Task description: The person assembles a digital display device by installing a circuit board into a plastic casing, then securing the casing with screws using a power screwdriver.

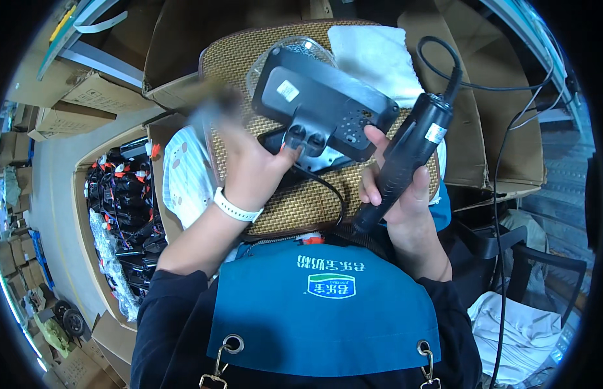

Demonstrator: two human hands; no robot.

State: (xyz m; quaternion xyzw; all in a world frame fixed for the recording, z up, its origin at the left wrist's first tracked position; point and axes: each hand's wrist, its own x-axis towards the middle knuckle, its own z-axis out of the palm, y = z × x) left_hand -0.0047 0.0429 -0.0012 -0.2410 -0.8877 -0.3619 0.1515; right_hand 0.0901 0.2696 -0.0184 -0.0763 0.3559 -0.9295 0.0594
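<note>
A black plastic panel-shaped device (334, 84) lies tilted on a woven mat (262, 211), with a white label, two round recesses and a patch of holes on its back. The thumb of my left hand (253, 162) rests by the recesses; its other fingers are smeared by motion, along with a pale, dark-tipped blur beyond them. My right hand (405, 194) grips a black corded electric screwdriver (405, 155), its forefinger stretched out near the device's edge. The tool's corded end points away from me, and its other end toward my apron.
A clear round dish (301, 45) sits partly under the device, a white cloth (373, 58) beside it. On the left stands a carton (87, 227) of black parts with orange bits. The tool's cable (496, 227) hangs down on the right, near a dark chair frame (554, 259).
</note>
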